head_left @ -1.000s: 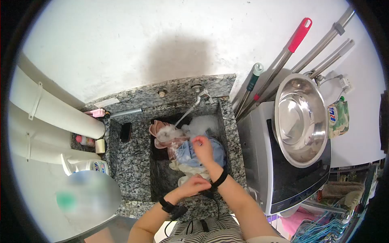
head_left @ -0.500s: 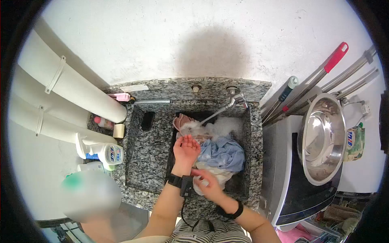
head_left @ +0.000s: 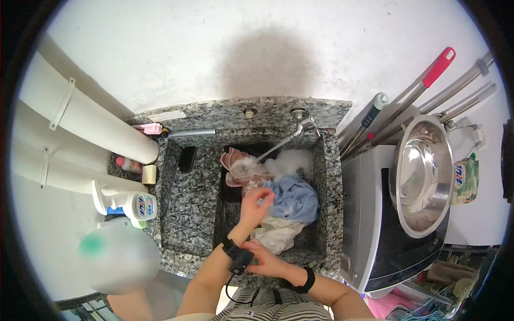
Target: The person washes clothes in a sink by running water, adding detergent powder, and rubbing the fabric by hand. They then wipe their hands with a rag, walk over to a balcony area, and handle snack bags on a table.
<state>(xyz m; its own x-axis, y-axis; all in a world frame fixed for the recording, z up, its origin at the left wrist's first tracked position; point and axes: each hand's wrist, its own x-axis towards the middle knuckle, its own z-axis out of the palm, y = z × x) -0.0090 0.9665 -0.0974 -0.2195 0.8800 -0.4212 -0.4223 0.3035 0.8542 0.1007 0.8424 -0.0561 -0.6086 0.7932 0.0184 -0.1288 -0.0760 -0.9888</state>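
My left hand (head_left: 256, 206) hangs over the wet laundry in the sink, its fingers loosely curled and no object visible in them. My right hand (head_left: 263, 260) is closed at my left wrist, against the black wrist device (head_left: 240, 259) with its cable; its fingertips are partly hidden. Below and beyond my hands lie a blue garment (head_left: 294, 199), a white cloth (head_left: 279, 235) and a pink garment (head_left: 235, 160). Water runs from the metal faucet (head_left: 305, 122) onto the pink garment, and white foam (head_left: 292, 161) floats beside it.
The granite sink (head_left: 333, 214) has a ribbed slab on the left. Spray bottle (head_left: 140, 206) and soap block (head_left: 149, 174) stand at left, near a person with blurred head (head_left: 120, 259). Right are a washing machine (head_left: 364, 214), a steel basin (head_left: 423, 214) and mop handles (head_left: 439, 67).
My left hand has turned from palm up with fingers extended to loosely curled, and moved slightly lower. My right hand has closed in at the left wrist. The view has shifted slightly.
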